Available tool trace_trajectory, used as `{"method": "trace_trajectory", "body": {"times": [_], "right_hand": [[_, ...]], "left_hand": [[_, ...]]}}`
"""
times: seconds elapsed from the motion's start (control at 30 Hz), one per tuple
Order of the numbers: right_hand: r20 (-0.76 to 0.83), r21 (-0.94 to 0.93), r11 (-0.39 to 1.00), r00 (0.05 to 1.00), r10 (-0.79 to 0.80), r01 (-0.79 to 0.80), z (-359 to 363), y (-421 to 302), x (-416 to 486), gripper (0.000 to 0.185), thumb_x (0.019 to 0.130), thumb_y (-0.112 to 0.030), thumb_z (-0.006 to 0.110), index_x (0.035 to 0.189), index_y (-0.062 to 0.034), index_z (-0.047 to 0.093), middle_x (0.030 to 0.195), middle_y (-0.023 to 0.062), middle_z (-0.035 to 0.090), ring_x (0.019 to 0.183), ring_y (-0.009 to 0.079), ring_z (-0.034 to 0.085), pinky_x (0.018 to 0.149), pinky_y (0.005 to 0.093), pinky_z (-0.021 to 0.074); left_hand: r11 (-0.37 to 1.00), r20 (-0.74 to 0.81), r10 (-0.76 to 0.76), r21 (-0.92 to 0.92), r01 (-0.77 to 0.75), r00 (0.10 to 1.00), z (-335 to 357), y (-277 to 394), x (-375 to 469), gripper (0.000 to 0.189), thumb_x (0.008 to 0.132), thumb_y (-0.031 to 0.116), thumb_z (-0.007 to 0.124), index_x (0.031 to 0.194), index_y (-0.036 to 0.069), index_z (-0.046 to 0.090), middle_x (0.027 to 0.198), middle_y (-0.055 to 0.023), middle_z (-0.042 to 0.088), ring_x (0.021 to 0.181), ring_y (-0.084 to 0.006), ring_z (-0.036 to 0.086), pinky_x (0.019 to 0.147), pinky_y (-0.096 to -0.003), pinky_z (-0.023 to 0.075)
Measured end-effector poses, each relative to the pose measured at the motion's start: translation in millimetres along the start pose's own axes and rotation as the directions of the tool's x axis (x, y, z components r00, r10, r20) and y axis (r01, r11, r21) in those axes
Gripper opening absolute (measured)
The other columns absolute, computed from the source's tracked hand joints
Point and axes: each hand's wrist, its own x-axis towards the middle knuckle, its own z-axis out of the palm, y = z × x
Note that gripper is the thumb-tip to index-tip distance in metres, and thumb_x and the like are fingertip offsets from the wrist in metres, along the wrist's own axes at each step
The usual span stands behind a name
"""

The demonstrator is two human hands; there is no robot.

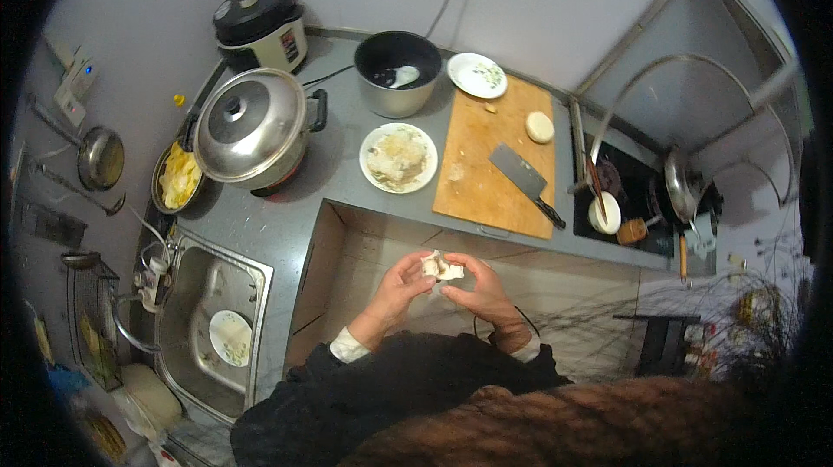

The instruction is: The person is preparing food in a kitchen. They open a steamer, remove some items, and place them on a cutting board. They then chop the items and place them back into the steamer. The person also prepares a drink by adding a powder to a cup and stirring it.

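Between them, my left hand (398,290) and my right hand (483,291) hold a piece of white bun (442,267), torn open with a brownish inside. They are in front of my body, over the floor just off the counter edge. On the counter ahead, a white plate (398,158) carries a heap of pale crumbled food. To its right is a wooden cutting board (481,187) with crumbs, a whole round white bun (539,127) and a cleaver (520,171) lying flat, its black handle towards the counter edge.
A lidded steel pot (250,128) stands at left, near a bowl of yellow food (180,177) and a rice cooker (260,27). An inner pot (398,76) holds a white spoon. A sink (260,311) lies left; a cooktop (625,258) with cookware is at right.
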Motion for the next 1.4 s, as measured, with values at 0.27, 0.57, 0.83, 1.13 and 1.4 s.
{"method": "trace_trajectory", "body": {"times": [0.27, 0.57, 0.83, 1.13, 1.4], "right_hand": [[-0.246, 0.362, 0.927, 0.949, 0.197, -0.099, -20, 4, -92, 0.033, 0.08, -0.011, 0.069, 0.11, -0.0021, 0.06, 0.104, 0.0057, 0.064, 0.098, 0.0117, 0.057, 0.088, 0.0278, 0.0447], [-0.5, 0.645, 0.764, 0.76, 0.417, 0.005, -118, 0, -263, 0.026, 0.078, -0.002, 0.063, 0.104, -0.0007, 0.062, 0.101, 0.0067, 0.065, 0.091, 0.0132, 0.06, 0.08, 0.0285, 0.049], [-0.376, 0.686, 0.561, 0.886, -0.272, 0.463, -208, -67, -402, 0.023, 0.075, -0.018, 0.075, 0.082, -0.0043, 0.057, 0.089, 0.0085, 0.058, 0.095, 0.026, 0.055, 0.085, 0.041, 0.0399], [-0.224, 0.662, 0.61, 0.891, -0.394, 0.436, -268, -52, -447, 0.021, 0.078, -0.017, 0.072, 0.085, -0.0073, 0.055, 0.097, 0.0079, 0.059, 0.1, 0.0248, 0.054, 0.091, 0.039, 0.0368], [-0.414, 0.864, 0.37, 0.9, 0.135, 0.342, -316, -18, -440, 0.039, 0.072, -0.016, 0.075, 0.102, -0.0054, 0.052, 0.106, 0.0089, 0.056, 0.109, 0.0258, 0.051, 0.101, 0.0422, 0.0342]], "left_hand": [[0.997, 0.259, -0.041, 0.077, 0.022, 0.965, 61, -38, -11, 0.044, 0.081, 0.001, 0.065, 0.121, 0.008, 0.047, 0.116, -0.0052, 0.054, 0.106, -0.0156, 0.053, 0.091, -0.0308, 0.0436], [0.945, 0.577, -0.129, 0.318, -0.076, 0.806, 184, -132, -25, 0.066, 0.077, 0.011, 0.074, 0.133, 0.007, 0.041, 0.129, -0.0066, 0.048, 0.111, -0.0159, 0.049, 0.087, -0.0301, 0.0441], [0.836, 0.329, -0.447, 0.485, 0.257, 0.832, 256, -247, -44, 0.034, 0.088, 0.018, 0.064, 0.12, 0.01, 0.055, 0.114, -0.0028, 0.06, 0.1, -0.016, 0.057, 0.079, -0.0287, 0.0445], [0.747, 0.186, -0.537, 0.557, 0.362, 0.823, 293, -317, -25, 0.034, 0.087, 0.021, 0.066, 0.117, 0.011, 0.055, 0.109, -0.0008, 0.061, 0.096, -0.0146, 0.058, 0.077, -0.0294, 0.044], [0.732, 0.161, -0.494, 0.607, 0.309, 0.854, 320, -368, 84, 0.042, 0.086, 0.023, 0.067, 0.122, 0.009, 0.052, 0.11, -0.0002, 0.059, 0.096, -0.0132, 0.056, 0.076, -0.0289, 0.0441]]}}
